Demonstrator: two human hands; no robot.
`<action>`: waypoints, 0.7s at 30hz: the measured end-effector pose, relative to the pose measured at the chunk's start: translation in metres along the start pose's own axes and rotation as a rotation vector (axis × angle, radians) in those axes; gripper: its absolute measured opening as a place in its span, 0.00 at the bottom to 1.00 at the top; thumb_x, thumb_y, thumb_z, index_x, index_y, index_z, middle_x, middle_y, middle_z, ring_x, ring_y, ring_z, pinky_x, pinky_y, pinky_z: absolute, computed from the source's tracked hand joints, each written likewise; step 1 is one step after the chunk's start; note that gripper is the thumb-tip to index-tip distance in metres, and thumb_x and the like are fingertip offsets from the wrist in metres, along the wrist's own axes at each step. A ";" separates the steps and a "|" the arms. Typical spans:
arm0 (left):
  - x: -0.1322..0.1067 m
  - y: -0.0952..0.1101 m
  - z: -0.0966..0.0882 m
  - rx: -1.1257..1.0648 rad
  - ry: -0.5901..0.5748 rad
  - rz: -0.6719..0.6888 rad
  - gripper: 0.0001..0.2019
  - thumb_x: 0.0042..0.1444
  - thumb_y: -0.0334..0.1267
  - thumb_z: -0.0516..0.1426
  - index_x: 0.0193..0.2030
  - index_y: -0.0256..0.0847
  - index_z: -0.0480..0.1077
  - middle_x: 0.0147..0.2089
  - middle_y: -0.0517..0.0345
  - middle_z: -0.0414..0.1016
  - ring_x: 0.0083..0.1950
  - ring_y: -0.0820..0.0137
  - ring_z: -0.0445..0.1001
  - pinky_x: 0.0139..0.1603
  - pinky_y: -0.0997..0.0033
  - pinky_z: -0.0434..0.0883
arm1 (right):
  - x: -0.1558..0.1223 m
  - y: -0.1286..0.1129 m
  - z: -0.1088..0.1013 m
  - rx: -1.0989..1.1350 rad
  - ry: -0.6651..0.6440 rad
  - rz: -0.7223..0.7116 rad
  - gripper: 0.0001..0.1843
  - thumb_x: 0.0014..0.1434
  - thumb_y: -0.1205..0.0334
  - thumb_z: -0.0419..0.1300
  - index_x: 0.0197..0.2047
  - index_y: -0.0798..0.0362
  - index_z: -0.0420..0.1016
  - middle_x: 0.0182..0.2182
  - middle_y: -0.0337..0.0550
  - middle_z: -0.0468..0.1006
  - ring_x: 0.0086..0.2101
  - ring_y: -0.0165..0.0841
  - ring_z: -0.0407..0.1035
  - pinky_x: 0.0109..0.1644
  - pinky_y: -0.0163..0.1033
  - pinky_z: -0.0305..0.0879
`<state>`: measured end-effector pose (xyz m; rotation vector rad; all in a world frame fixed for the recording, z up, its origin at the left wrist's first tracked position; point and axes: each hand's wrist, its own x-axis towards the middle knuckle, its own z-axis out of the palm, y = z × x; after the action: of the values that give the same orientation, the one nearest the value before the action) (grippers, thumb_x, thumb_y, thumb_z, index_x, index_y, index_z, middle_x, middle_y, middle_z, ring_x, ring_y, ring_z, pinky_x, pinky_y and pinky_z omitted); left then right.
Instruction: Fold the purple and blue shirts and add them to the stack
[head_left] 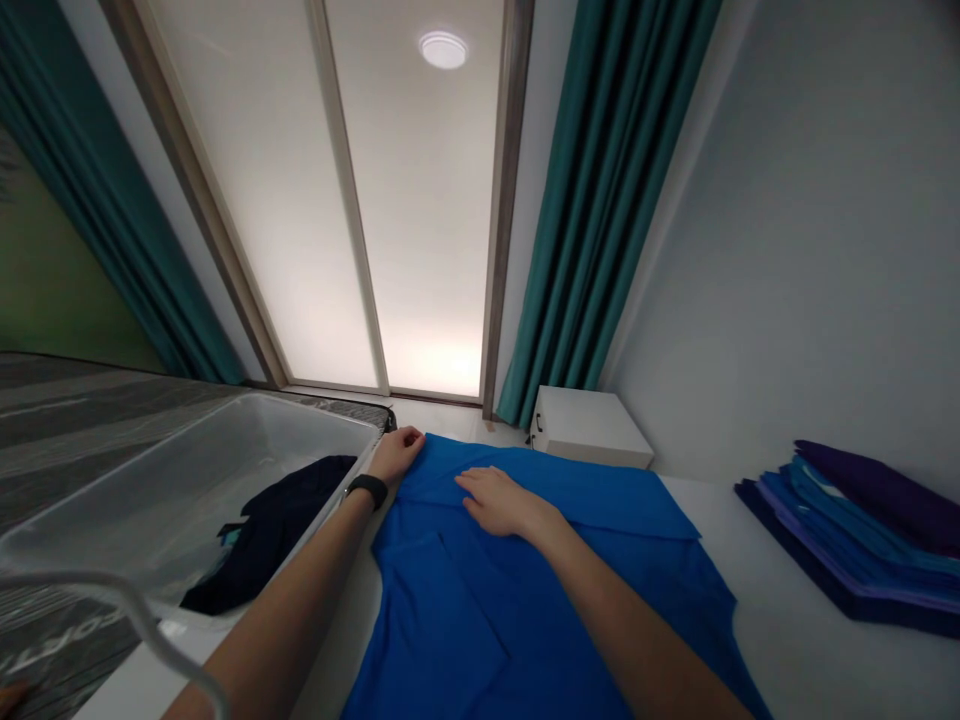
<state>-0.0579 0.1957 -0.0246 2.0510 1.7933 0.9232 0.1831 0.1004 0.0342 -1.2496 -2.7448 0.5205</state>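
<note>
A blue top [465, 610] lies spread over the white table, its far edge folded back in a wide band and a patch pocket showing on the near left. At the far left corner of the cloth, my left hand [401, 452], with a black band on the wrist, has its fingers pinched together on the fabric. My right hand [495, 498] rests palm down on the folded band, fingers stretched out and holding nothing.
Left of the table stands a translucent plastic bin [300, 425] with dark clothing [289, 520] in it. A stack of folded garments [862, 540] sits on the table [795, 660] at right. Beyond are a white cabinet [589, 420] and a teal curtain [592, 230]. A grey curved tube [150, 630] crosses the lower left.
</note>
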 end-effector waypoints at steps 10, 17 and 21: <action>0.001 0.004 0.000 0.098 -0.050 0.009 0.12 0.56 0.44 0.53 0.39 0.41 0.75 0.31 0.57 0.77 0.34 0.66 0.75 0.35 0.72 0.65 | -0.084 0.062 0.000 -0.002 0.001 0.297 0.31 0.67 0.53 0.43 0.69 0.57 0.54 0.69 0.51 0.49 0.68 0.42 0.42 0.69 0.49 0.40; 0.002 0.007 -0.002 0.194 -0.043 0.017 0.17 0.59 0.43 0.50 0.47 0.40 0.74 0.37 0.53 0.77 0.42 0.63 0.74 0.45 0.68 0.67 | -0.099 0.079 0.025 -0.009 0.063 0.306 0.31 0.68 0.50 0.41 0.71 0.52 0.49 0.71 0.47 0.44 0.68 0.39 0.37 0.70 0.50 0.35; 0.006 0.011 -0.001 0.250 -0.038 0.010 0.20 0.61 0.45 0.48 0.51 0.42 0.74 0.49 0.49 0.76 0.55 0.56 0.69 0.57 0.59 0.62 | -0.091 0.089 0.021 -0.009 0.200 0.266 0.27 0.69 0.54 0.40 0.66 0.54 0.61 0.65 0.50 0.61 0.64 0.39 0.52 0.66 0.46 0.48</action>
<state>-0.0499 0.1988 -0.0163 2.2092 1.9656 0.6856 0.3034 0.0810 -0.0100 -1.5866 -2.4357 0.3784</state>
